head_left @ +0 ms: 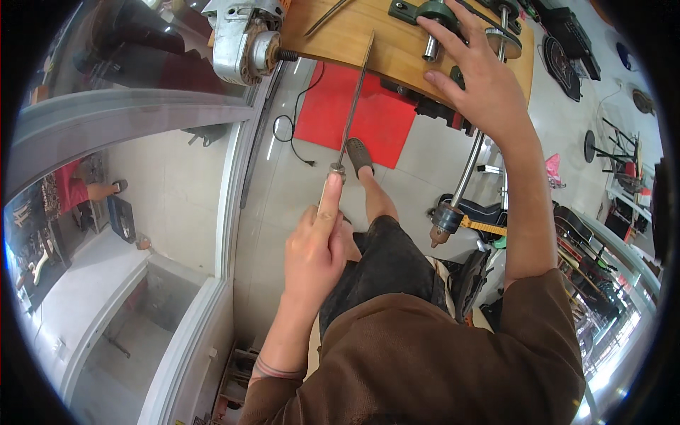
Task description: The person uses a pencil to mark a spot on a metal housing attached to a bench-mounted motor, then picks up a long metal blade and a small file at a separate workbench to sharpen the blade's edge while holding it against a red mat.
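Landmark: the wooden bench point(397, 49). At its left end, a silver cast gear housing point(237, 53) with a threaded stud point(287, 55) pointing right, toward the working space; it looks heavy and likely to bar a wide sweep leftward. Below the bench's near edge, on the floor: a black cable with plug point(310, 163), a possible snag underfoot. On the bench, right of the housing: a loose dark metal rod point(326, 15).

Next, the file-like tool point(356, 92): handle on the wearer's side of the bench, thin shank reaching over the near edge, tip above the wood; contact at the tip cannot be told. Left hand point(312, 248) grasps the handle, fingers curled round, index laid straight along it. Judged light, stiff lengthwise, perhaps whippy if side-loaded; best held by the handle. Red mat point(389, 127) on the floor beneath.

Toward the bench's right: a dark green bearing block point(433, 10) with a bright steel stub point(430, 48), probably heavy, hard and smooth. Right hand point(489, 88) over it, fingers spread, thumb apart; firmness of touch cannot be told. Jutting past the near edge: a steel shaft point(467, 170) ending in a drill chuck point(446, 218), an obstruction beside the right forearm. Rightmost on the bench, a grey pulley point(506, 44).
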{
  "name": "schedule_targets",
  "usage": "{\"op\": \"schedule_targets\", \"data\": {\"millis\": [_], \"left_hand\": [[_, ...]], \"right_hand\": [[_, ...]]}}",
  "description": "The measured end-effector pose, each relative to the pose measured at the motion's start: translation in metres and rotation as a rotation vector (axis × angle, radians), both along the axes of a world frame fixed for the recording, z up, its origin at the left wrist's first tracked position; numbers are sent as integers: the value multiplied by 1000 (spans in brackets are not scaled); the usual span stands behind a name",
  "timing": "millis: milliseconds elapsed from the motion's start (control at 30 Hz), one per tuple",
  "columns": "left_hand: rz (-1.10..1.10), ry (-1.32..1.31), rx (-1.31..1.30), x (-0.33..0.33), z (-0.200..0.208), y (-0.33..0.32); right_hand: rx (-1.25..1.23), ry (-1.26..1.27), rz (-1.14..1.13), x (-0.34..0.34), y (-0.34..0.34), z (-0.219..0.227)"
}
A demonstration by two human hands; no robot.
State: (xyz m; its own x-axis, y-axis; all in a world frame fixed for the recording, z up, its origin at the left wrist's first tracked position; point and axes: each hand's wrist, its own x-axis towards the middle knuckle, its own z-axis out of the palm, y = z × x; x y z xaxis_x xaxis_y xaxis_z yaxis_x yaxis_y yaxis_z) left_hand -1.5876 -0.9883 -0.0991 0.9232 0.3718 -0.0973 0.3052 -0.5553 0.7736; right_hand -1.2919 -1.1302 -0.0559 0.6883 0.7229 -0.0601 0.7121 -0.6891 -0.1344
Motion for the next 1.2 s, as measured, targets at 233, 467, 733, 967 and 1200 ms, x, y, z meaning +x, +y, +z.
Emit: {"op": "schedule_targets", "data": {"millis": [233, 467, 733, 967, 1200], "left_hand": [[10, -50, -94, 67, 3, 9], [21, -26, 11, 15, -10, 0], [14, 23, -30, 4, -6, -2], [8, 52, -109, 74, 4, 12], [41, 2, -39, 1, -5, -4]], "right_hand": [[-32, -30, 0, 1, 0, -2], [-42, -1, -27, -4, 6, 5], [189, -1, 23, -3, -3, -22], [130, -8, 0, -2, 2, -18], [158, -5, 54, -1, -2, -19]]}}
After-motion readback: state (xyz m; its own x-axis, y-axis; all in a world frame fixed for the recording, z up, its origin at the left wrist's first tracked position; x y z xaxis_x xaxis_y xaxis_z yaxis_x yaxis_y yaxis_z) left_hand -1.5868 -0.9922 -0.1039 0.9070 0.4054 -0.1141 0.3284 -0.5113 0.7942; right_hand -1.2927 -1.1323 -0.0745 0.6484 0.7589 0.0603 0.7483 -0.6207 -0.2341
